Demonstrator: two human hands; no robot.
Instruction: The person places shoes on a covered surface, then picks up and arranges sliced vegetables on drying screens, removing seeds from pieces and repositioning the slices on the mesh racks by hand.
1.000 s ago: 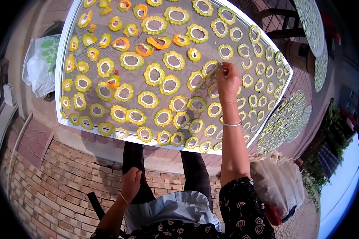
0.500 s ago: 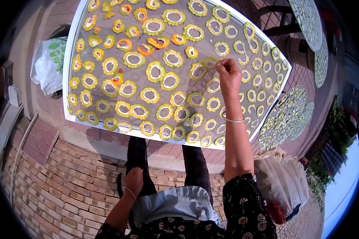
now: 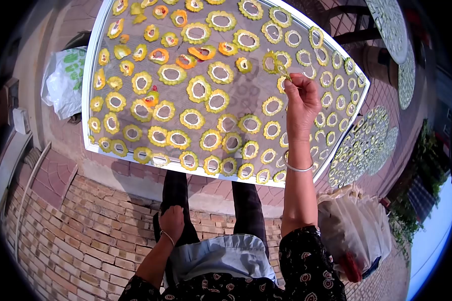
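Observation:
My right hand [image 3: 302, 100] is raised over the mesh screen [image 3: 176, 95], thumb and fingertips pinched together on a thin bitter melon slice [image 3: 270, 61]. This ring-shaped slice hangs out to the left of the fingertips. Another yellow slice edge shows just under the fingers; whether it is held too I cannot tell. Around the hand lie many scalloped yellow-green bitter melon rings [image 3: 221, 72], with a few orange, riper pieces [image 3: 202, 52] toward the upper left. My left hand [image 3: 172, 222] is down by my left thigh, closed, its fingers turned away and mostly hidden.
The screen has a white frame [image 3: 196, 173] along its near edge. At the right are round trays of slices [image 3: 361, 145] and a pale, full sack [image 3: 354, 231]. A white plastic bag [image 3: 64, 80] sits at the left. Brick paving [image 3: 85, 226] lies below.
My right hand has moved right, lifting slice material off the mesh; bare mesh now shows where a ring lay to its left. The left hand stays low.

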